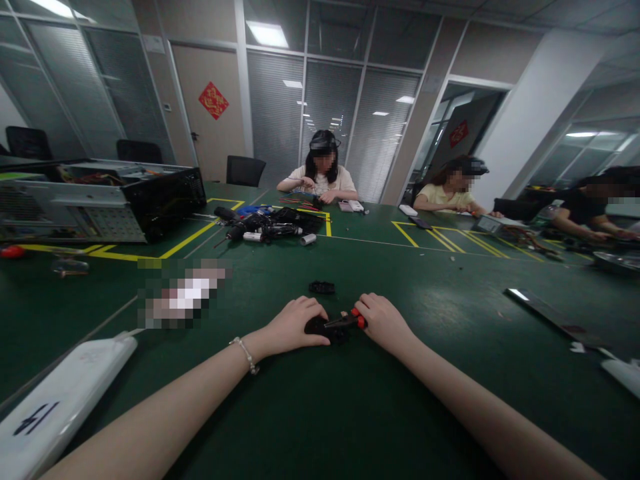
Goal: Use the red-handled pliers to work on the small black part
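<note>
Currently, left hand (296,324) grips black part (315,325), right hand (384,321) holds red-handled pliers (350,321), tip at that part, contact unclear; both items sit between the hands, over green table (430,300), second black piece (321,287) lying just beyond.

1 black part (321,287) blocks ahead of the hands (384,321), with open tabletop (435,313) rightward.

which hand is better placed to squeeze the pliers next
Probably the right hand: its fingers are around the red handles of the pliers, while the left hand holds a black part at the other end.
</note>
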`<state>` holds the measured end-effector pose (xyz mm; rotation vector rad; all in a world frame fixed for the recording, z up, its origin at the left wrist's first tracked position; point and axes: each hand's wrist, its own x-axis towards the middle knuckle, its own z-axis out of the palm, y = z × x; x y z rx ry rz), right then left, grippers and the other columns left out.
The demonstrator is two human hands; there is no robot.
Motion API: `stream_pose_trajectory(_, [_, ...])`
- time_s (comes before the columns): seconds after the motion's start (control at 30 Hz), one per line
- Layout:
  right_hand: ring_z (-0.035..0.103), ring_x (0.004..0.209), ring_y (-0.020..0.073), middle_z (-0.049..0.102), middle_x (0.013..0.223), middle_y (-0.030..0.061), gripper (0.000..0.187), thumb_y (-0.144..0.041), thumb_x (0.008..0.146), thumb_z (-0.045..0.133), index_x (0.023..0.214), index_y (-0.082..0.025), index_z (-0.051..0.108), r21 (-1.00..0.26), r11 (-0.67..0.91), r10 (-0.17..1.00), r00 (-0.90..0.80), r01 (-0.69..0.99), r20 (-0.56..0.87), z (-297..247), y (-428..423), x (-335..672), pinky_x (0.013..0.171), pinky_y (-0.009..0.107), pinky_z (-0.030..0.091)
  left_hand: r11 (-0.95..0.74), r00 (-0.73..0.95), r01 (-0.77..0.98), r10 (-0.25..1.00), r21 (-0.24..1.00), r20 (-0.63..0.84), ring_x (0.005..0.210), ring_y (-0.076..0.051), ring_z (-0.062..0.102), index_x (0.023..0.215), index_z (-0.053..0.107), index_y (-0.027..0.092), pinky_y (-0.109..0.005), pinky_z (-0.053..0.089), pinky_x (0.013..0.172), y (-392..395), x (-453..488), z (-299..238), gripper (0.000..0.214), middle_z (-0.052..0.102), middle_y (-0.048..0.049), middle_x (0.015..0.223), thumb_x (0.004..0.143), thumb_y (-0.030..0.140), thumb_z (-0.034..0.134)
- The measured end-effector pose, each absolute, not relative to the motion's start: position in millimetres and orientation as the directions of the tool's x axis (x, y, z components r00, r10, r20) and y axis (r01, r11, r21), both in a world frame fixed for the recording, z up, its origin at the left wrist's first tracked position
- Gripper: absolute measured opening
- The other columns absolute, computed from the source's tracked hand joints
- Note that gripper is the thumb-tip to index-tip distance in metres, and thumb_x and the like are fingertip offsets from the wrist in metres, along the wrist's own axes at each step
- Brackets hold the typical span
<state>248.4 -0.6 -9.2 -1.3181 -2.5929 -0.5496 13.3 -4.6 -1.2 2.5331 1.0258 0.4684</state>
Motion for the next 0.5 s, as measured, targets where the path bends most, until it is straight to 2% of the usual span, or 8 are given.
stream_pose_trajectory(0.5, [0.048, 0.074, 0.0165, 0.055, 0.083, 0.0068, 0.012, -0.012, 0.073, 0.049, 0.082, -0.014, 0.057, 0.232, 0.547, 0.730, -0.594, 0.804, 0.338, -10.5, 0.3, 248.7, 0.067, 0.028, 0.037, -0.678, 0.681, 0.590, 0.709, 0.439, 0.180, 0.091, -0.021, 0.045, 0.096, 0.053, 0.023, -0.032, 0.036, 0.076, -3.9, 13.3, -2.8, 0.038, 0.051, -0.0010, 0.098, 0.072, 0.051, 0.057])
